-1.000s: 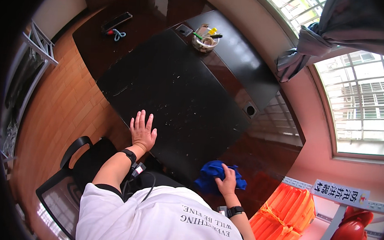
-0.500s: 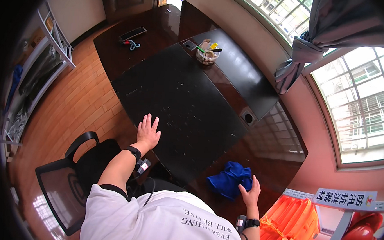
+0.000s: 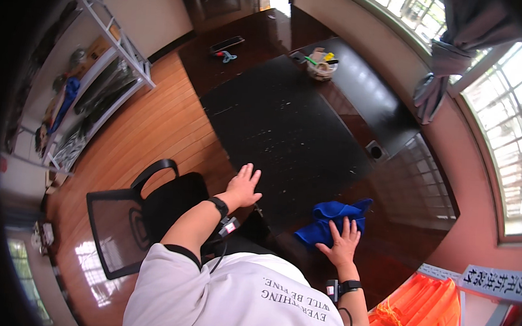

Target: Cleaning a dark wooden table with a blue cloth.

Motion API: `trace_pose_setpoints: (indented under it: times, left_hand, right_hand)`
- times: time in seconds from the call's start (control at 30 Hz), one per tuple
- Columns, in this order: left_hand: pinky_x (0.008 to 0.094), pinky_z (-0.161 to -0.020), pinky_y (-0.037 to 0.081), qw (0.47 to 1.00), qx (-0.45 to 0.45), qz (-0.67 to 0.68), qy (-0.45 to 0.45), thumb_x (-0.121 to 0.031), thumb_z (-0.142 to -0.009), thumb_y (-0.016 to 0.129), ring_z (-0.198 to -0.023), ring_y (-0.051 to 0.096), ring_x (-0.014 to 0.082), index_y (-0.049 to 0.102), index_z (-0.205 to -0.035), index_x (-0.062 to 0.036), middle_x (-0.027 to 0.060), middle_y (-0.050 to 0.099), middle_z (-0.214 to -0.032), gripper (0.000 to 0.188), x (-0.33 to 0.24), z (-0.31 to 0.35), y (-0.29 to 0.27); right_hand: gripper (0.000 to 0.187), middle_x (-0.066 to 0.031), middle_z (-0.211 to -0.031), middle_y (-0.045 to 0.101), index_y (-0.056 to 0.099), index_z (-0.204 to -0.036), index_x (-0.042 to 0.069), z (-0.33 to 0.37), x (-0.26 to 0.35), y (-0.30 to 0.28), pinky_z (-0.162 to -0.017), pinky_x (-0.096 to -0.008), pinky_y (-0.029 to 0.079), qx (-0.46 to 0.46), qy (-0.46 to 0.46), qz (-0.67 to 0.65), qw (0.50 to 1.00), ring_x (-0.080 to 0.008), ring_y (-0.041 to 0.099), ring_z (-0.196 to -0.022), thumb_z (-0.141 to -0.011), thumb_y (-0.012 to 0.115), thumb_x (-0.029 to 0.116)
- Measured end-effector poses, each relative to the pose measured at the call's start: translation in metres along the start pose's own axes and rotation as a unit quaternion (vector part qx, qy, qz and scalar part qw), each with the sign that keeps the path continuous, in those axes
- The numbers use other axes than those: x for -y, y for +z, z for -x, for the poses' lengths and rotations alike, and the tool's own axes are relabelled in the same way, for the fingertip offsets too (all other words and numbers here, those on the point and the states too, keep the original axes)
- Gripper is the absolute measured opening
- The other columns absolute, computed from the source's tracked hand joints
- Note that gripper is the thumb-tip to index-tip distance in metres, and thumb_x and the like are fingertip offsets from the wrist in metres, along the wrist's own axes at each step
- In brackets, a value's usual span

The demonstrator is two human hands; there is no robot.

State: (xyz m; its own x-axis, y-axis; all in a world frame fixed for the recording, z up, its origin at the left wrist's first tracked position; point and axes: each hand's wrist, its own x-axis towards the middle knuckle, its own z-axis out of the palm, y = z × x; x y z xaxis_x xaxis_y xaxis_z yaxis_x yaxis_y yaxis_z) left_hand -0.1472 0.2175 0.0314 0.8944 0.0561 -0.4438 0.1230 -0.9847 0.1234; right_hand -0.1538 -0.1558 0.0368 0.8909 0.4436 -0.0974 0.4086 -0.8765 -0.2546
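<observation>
My right hand (image 3: 343,242) lies with spread fingers on a crumpled blue cloth (image 3: 332,214) at the near right of the dark table (image 3: 281,122). Its palm faces down, and the fingers press on the cloth without wrapping round it. My left hand (image 3: 244,188) is at the table's near left edge, fingers stretched out and nothing in them. Both wrists carry a black band with a small device.
Scissors (image 3: 227,56) and a phone (image 3: 226,44) lie at the table's far left. Toward the back stands a tub of stationery (image 3: 322,68). A black mesh chair (image 3: 119,232) is on the left, a shelf rack (image 3: 116,40) beyond it. Orange vests (image 3: 419,310) sit at the lower right.
My right hand has come from the cloth's right side onto it, and the cloth's shape has altered. The view has swung left, so the room appears further right.
</observation>
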Motion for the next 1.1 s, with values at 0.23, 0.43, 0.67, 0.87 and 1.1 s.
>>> trace_pose_setpoints:
  times: [0.23,0.43,0.67,0.87,1.1]
  left_hand:
    - [0.0399,-0.109,0.032,0.996,0.057,-0.06,0.03,-0.044,-0.08,0.063,-0.14,0.022,0.0369,0.025,-0.147,-0.0084,0.0265,0.016,-0.151,0.085,0.004,-0.002,-0.022]
    - [0.0415,-0.104,0.039,0.991,0.097,-0.021,0.09,-0.052,-0.079,0.061,-0.131,0.038,0.0388,0.037,-0.143,-0.0167,0.0294,0.026,-0.146,0.077,0.017,-0.015,-0.037]
    - [0.0373,-0.102,0.041,0.946,0.176,0.204,0.18,-0.045,-0.085,0.054,-0.124,0.049,0.0302,0.044,-0.139,-0.015,0.0139,0.048,-0.138,0.063,0.088,-0.053,-0.04]
    - [0.0399,-0.097,0.044,0.934,0.16,0.287,0.14,-0.042,-0.087,0.051,-0.115,0.056,0.0327,0.048,-0.134,-0.0122,0.0138,0.06,-0.123,0.056,0.174,-0.047,-0.053]
    - [0.0423,-0.095,0.045,0.965,0.04,0.25,-0.071,-0.039,-0.087,0.053,-0.115,0.054,0.0328,0.051,-0.129,-0.0093,0.0159,0.059,-0.123,0.052,0.313,0.0,-0.022]
  right_hand:
    - [0.075,-0.0158,-0.148,0.029,0.052,-0.132,0.025,0.016,0.007,0.012,-0.108,-0.0599,0.017,-0.005,-0.019,-0.013,1.0,-0.0409,0.021,-0.137,-0.067,0.07,0.06]
    - [0.079,-0.0157,-0.148,0.029,0.051,-0.132,0.019,0.014,0.013,0.026,-0.109,-0.0588,0.016,-0.025,0.04,0.001,0.999,-0.0397,0.02,-0.138,-0.067,0.069,0.061]
    - [0.079,-0.0161,-0.147,0.031,0.051,-0.132,0.02,-0.037,0.059,0.033,-0.108,-0.0596,0.018,0.027,-0.023,0.02,0.999,-0.04,0.021,-0.138,-0.067,0.07,0.06]
    - [0.074,-0.0153,-0.144,0.034,0.053,-0.13,0.022,-0.15,0.16,0.035,-0.105,-0.0609,0.023,0.064,-0.126,0.027,0.99,-0.04,0.023,-0.136,-0.067,0.072,0.055]
    - [0.078,-0.011,-0.146,0.032,0.049,-0.134,0.029,-0.276,0.242,0.039,-0.106,-0.0596,0.023,0.099,-0.202,0.046,0.973,-0.0367,0.022,-0.137,-0.064,0.076,0.051]
